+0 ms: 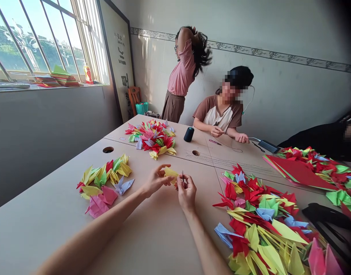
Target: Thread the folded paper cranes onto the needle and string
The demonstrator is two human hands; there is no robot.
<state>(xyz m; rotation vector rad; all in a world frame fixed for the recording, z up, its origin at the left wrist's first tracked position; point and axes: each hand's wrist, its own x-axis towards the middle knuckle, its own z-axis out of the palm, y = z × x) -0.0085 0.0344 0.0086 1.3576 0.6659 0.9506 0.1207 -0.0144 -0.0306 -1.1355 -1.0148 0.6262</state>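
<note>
Here, a yellow paper crane (171, 172) is held just above the surface (152, 236) by the left hand (156, 180), close beside the right hand (186, 193), in which a thin dark needle (182, 177) is pinched. Heaps of origami cranes (105, 179) are spread to either side, and a black thread spool (188, 134) stands farther off, near a seated person (221, 114); the characters on a framed panel (120, 61) cannot be read.

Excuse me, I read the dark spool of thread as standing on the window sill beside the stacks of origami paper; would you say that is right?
Not quite: the spool is in the wrong place. The head view shows the dark spool of thread standing on the table, not on the window sill. The stacks of origami paper are on the sill, as you said.
</note>
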